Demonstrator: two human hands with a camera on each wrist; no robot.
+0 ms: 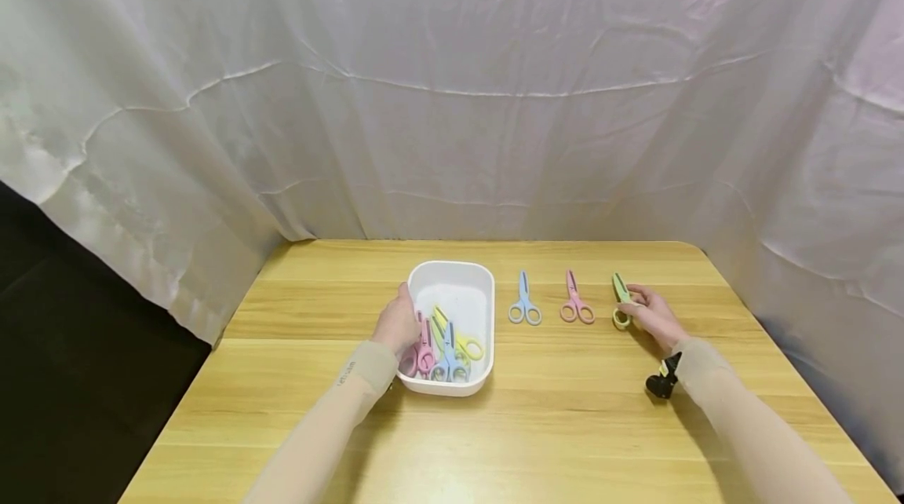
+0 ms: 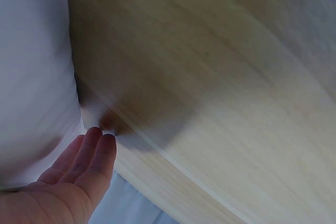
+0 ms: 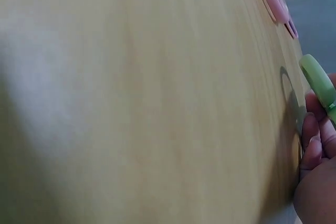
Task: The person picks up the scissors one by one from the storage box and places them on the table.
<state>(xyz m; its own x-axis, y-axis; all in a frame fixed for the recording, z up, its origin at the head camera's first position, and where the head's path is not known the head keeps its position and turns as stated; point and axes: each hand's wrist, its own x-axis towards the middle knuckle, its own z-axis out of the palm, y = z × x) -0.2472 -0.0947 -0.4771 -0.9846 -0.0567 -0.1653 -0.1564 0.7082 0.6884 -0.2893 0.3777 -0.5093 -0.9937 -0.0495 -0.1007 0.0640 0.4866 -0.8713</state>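
Note:
A white plastic bin [image 1: 487,331] stands left of centre on the table. My left hand [image 1: 397,323] grips its left side; in the left wrist view several fingers [image 2: 94,161] lie along the outside wall, the thumb hidden. Inside the bin lie pink scissors [image 1: 425,355], blue scissors [image 1: 449,355] and yellow scissors [image 1: 469,347], overlapping. At the right, my right hand [image 1: 653,314] pinches green scissors [image 1: 621,289] by the handle side, blades pointing away. The green handle loop [image 3: 317,80] shows above the fingers in the right wrist view.
Between the bin and my right hand, blue scissors [image 1: 524,304] and pink scissors [image 1: 575,303] lie in a row on the wooden table [image 1: 537,441], blades away from me. A grey-white curtain [image 1: 494,158] hangs behind the table and along its sides.

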